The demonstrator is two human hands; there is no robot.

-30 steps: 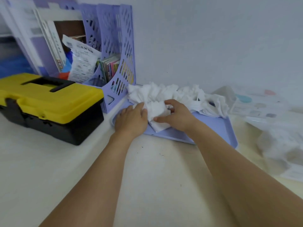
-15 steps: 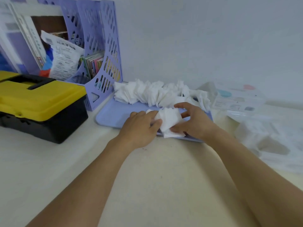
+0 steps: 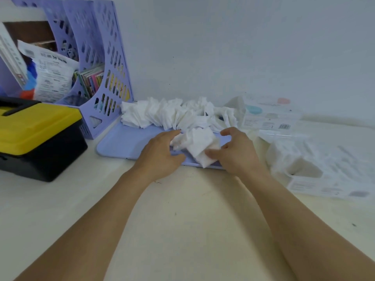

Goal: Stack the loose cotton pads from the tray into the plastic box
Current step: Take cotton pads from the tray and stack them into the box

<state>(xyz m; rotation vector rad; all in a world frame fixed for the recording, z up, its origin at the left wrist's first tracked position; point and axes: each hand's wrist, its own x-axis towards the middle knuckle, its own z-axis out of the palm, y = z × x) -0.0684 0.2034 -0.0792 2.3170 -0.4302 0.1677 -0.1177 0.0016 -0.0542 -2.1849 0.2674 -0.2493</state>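
A lilac tray lies against the wall with a long heap of white cotton pads along its far side. A small bunch of pads sits at the tray's near edge between my hands. My left hand touches the bunch's left side with relaxed fingers. My right hand pinches the bunch's right corner with thumb and finger, its other fingers raised. The clear plastic box stands just right of the tray, by the wall.
A yellow and black toolbox sits at the left. Behind it stands a lilac file rack with papers and packets. A crumpled clear bag holding more white pads lies at the right. Bare cream tabletop stretches in front.
Both hands drew a small bunch of pads out of the heap toward the tray's near edge. The left hand's fingers have loosened from it. The view has shifted to the right.
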